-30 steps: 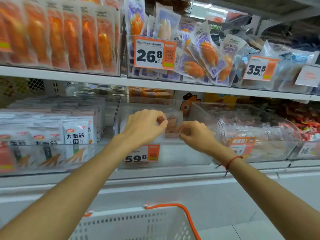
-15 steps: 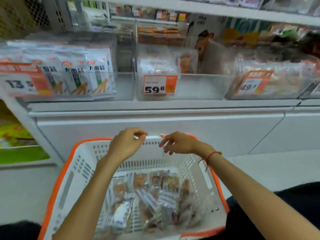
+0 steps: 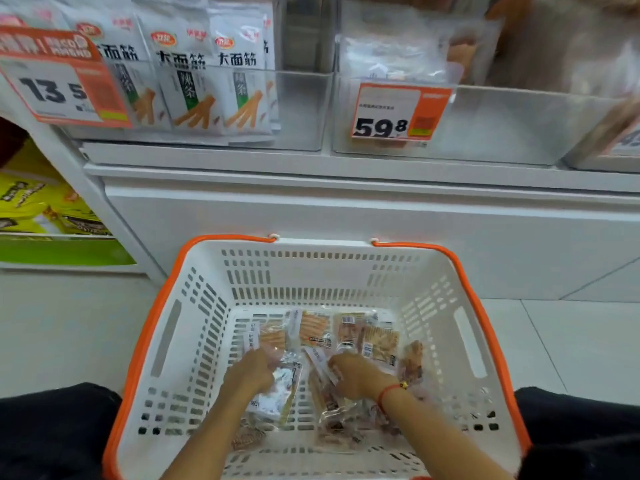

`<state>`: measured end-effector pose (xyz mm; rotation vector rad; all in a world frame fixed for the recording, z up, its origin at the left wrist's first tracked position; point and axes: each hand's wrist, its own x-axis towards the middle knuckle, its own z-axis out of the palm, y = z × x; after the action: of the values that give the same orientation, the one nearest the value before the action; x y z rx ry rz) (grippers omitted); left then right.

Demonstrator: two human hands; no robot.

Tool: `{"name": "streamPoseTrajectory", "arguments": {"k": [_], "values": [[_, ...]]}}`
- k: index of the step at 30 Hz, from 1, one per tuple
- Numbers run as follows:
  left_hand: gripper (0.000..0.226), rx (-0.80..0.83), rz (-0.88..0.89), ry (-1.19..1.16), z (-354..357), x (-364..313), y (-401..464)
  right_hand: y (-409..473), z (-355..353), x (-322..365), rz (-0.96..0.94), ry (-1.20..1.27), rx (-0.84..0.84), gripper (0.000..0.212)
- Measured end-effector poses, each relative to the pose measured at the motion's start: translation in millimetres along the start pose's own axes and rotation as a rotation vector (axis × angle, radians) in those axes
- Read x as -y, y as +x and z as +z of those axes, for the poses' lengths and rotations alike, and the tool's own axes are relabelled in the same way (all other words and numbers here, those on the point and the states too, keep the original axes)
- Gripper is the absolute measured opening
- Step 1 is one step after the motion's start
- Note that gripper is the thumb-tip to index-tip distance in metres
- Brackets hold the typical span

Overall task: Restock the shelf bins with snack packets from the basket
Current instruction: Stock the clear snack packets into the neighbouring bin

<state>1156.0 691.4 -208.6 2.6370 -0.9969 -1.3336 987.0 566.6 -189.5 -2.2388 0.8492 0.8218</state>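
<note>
Your left hand and right hand are curling fingers onto packets in the basket; more are lying at 12 o'clock, long ends pointing to the bin.

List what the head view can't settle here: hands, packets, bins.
- Left hand, right hand: fingers point away, buried among packets; grip unreadable.
- Packets under the forearms in the basket: covered, count unknown.
- Bin behind the 59.8 tag: contents blurred.
- Rightmost bin: cut by frame edge.
</note>
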Motion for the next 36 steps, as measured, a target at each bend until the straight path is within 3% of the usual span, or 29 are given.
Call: {"name": "streamPoseTrajectory", "arguments": {"k": [4, 6, 10, 12, 14, 17, 19, 21, 24, 27, 31, 34, 36], "values": [[0.068, -0.079, -0.202, 0.000, 21, 15, 6, 14, 13, 8, -0.086, -0.044, -0.075, 0.057], [0.069, -0.116, -0.246, -0.071, 27, 19, 9, 24, 20, 16, -0.090, -0.081, -0.113, 0.059], [0.021, -0.013, -0.104, -0.227, 30, 19, 9, 40, 30, 33, -0.014, -0.031, -0.131, 0.072], [0.008, 0.005, -0.017, -0.340, 24, 18, 7, 45, 28, 37, 0.043, 0.080, -0.191, 0.057], [0.015, 0.018, 0.049, -0.448, 14, 16, 5, 46, 21, 32, 0.027, 0.238, -0.243, 0.029], [0.025, 0.085, 0.153, -0.591, -11, 9, -6, 36, 2, 19, -0.102, 0.415, -0.167, 0.024], [0.038, 0.132, 0.134, -0.620, -29, 8, -13, 23, -11, 14, -0.162, 0.529, -0.092, 0.020], [0.051, 0.180, 0.017, -0.436, -43, 10, -18, 17, -19, 11, -0.173, 0.572, -0.055, 0.025], [0.060, 0.203, -0.241, 0.094, -47, 10, -31, 13, -21, 4, -0.156, 0.605, -0.110, 0.024], [0.064, 0.255, -0.330, 0.396, -25, 7, -51, 2, -21, -1, -0.124, 0.799, -0.112, 0.023], [0.060, 0.314, -0.279, 0.506, -9, 10, -62, -6, -24, -7, -0.099, 0.972, -0.183, 0.030], [0.094, 0.326, -0.321, 0.513, -15, 12, -63, -14, -28, -9, -0.132, 1.041, -0.212, 0.018], [0.098, 0.330, -0.341, 0.435, -18, 16, -58, -21, -28, -10, -0.141, 1.127, -0.192, 0.009]]}}
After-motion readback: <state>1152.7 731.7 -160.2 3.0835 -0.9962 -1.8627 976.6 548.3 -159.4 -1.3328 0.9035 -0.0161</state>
